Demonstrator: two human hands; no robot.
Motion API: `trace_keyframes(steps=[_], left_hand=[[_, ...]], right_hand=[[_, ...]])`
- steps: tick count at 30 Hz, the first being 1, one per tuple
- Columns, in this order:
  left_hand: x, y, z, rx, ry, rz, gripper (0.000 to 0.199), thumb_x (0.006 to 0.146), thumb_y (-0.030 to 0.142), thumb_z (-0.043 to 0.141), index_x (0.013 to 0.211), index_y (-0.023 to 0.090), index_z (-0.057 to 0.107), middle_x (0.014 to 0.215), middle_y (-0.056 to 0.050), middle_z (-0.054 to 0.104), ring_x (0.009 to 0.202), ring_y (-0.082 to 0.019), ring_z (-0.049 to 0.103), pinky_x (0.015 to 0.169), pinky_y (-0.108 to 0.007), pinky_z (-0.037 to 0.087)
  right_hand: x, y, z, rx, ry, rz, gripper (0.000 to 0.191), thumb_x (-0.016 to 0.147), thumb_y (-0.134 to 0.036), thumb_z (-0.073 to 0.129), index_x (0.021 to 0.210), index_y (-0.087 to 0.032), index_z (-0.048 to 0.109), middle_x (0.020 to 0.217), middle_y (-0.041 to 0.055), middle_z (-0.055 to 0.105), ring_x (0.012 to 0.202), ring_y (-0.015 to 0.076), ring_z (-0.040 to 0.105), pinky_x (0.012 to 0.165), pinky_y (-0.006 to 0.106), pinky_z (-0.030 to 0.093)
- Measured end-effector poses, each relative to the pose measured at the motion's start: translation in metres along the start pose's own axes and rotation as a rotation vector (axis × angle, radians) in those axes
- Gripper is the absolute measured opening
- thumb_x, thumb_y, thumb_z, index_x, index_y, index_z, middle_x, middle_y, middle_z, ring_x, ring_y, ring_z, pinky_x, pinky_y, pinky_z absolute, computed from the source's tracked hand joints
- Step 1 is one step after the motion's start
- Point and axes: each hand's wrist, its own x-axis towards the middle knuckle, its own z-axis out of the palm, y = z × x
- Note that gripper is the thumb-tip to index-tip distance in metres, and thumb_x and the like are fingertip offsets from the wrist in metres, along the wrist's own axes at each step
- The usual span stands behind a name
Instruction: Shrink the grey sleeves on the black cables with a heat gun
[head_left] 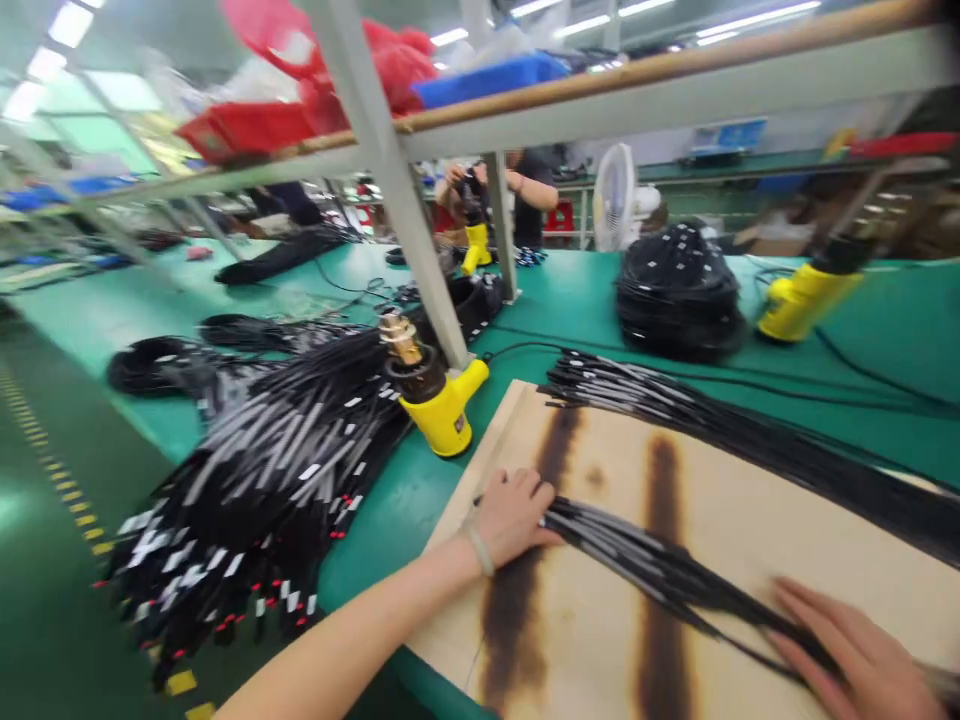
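Observation:
A bundle of black cables (637, 555) with grey sleeves lies across a wooden board (592, 640) marked by dark scorched stripes. My left hand (514, 515), with a band at the wrist, is closed over the bundle's left end. Toward the lower right, my right hand (847, 645) is blurred, its fingers around the same cables. Behind the board's upper edge lies a second cable bundle (705, 410). A yellow heat gun (442, 415) stands nozzle up on the green table, left of the board.
A large cable pile (270, 450) hangs over the table's left edge. Coiled black cables (679, 290) and another yellow heat gun (810, 295) stand behind the board. A metal post (397, 190) rises to a shelf. Across the table, a person (532, 190) holds something dark.

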Motion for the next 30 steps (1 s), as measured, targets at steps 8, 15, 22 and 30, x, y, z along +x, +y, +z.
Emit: trace_keyframes(steps=[8, 15, 22, 30], left_hand=[[0.010, -0.022, 0.002, -0.048, 0.124, 0.045, 0.056, 0.079, 0.052, 0.053, 0.123, 0.018, 0.046, 0.116, -0.013, 0.056, 0.105, -0.026, 0.052, 0.082, -0.037, 0.039], [-0.003, -0.018, 0.008, -0.052, 0.309, 0.152, 0.059, 0.079, 0.048, 0.055, 0.129, 0.020, 0.042, 0.128, -0.013, 0.051, 0.117, -0.030, 0.047, 0.091, -0.044, 0.037], [0.002, -0.012, 0.009, -0.068, 0.311, 0.162, 0.032, 0.084, 0.031, 0.051, 0.115, 0.021, 0.053, 0.117, -0.009, 0.059, 0.103, -0.025, 0.055, 0.088, -0.041, 0.038], [0.008, -0.013, 0.013, -0.162, 0.307, 0.146, 0.030, 0.084, 0.029, 0.048, 0.113, 0.022, 0.053, 0.104, -0.007, 0.060, 0.095, -0.023, 0.056, 0.076, -0.034, 0.042]], right_hand=[[-0.001, -0.017, -0.044, -0.100, 0.113, 0.103, 0.024, 0.085, -0.032, 0.055, 0.106, -0.018, 0.053, 0.099, 0.0102, 0.058, 0.094, 0.0232, 0.055, 0.080, 0.039, 0.047], [-0.035, -0.029, -0.054, -0.100, 0.079, 0.169, 0.021, 0.086, -0.022, 0.053, 0.106, -0.019, 0.051, 0.098, 0.0088, 0.056, 0.093, 0.0222, 0.053, 0.080, 0.040, 0.046], [-0.031, -0.021, -0.047, -0.323, 0.102, 0.325, 0.036, 0.088, -0.033, 0.047, 0.120, -0.016, 0.043, 0.113, 0.0153, 0.050, 0.104, 0.0296, 0.047, 0.081, 0.047, 0.043], [-0.036, -0.010, -0.060, -0.287, 0.031, 0.271, 0.008, 0.088, -0.021, 0.046, 0.083, -0.020, 0.052, 0.089, 0.0060, 0.055, 0.085, 0.0211, 0.052, 0.075, 0.037, 0.042]])
